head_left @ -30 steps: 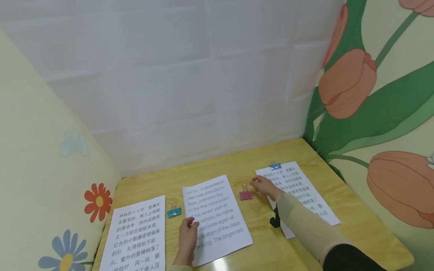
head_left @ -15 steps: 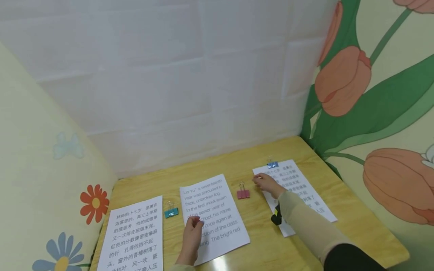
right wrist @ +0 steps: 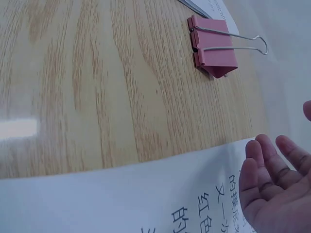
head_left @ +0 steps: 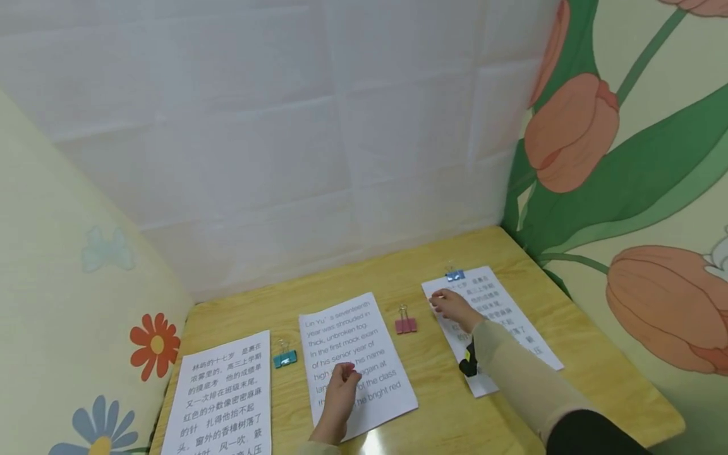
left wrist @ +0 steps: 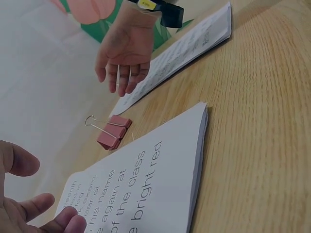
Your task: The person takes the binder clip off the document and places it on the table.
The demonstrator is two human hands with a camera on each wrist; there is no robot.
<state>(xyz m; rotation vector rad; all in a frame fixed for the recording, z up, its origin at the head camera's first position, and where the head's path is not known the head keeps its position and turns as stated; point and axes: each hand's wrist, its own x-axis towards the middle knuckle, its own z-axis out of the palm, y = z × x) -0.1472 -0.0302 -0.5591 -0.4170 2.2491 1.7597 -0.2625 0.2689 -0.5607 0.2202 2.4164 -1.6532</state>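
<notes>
Left hand [head_left: 341, 387] over the lower part of the middle sheet [head_left: 364, 328], fingers loosely bent, grip released, holding nothing; whether it touches the paper cannot be told. Right hand [head_left: 453, 308] at the near left corner of the right sheet [head_left: 506, 303], fingers relaxed and extended, grip released. Pink clip [head_left: 406, 324] lies on the surface [head_left: 597, 379] between the middle and right sheets, just beside the right hand, apart from it. Blue clip [head_left: 454, 274] sits on the right sheet's top edge.

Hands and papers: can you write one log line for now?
left hand: open on middle English sheet | right hand: open over right sheet | pink binder clip: untouched
</notes>
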